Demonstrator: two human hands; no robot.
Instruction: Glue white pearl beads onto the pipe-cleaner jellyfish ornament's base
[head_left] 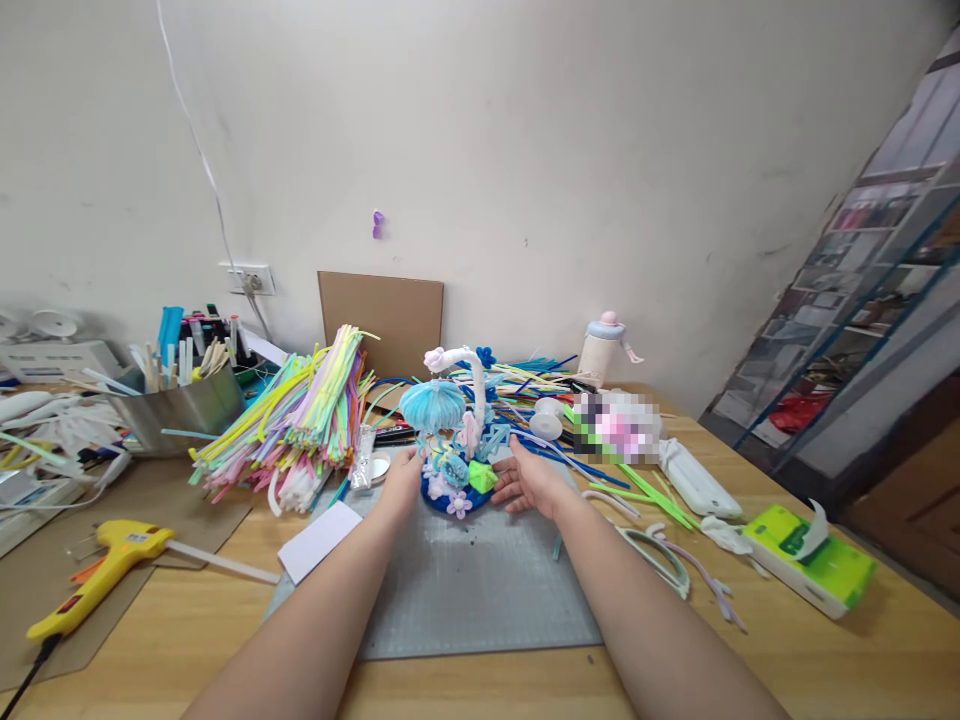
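Observation:
A pipe-cleaner ornament (478, 405) stands upright on the grey cutting mat (480, 600). It has a round blue base, a white arched post and a fluffy light-blue canopy. Pink and blue flowers and a bright green piece sit low on it. At its left edge is my left hand (403, 480), close against the base; its fingers are mostly hidden, so I cannot tell whether it grips. On the other side my right hand (529, 480) is open, fingers spread, beside the base near the green piece.
Left are a bundle of coloured pipe cleaners (322, 410), a white card (319, 540), a yellow glue gun (112, 565) and a metal container (180, 415) of sticks. Loose stems, a white spool (547, 418), a bottle (600, 350) and a green-and-white box (810, 555) lie behind and right.

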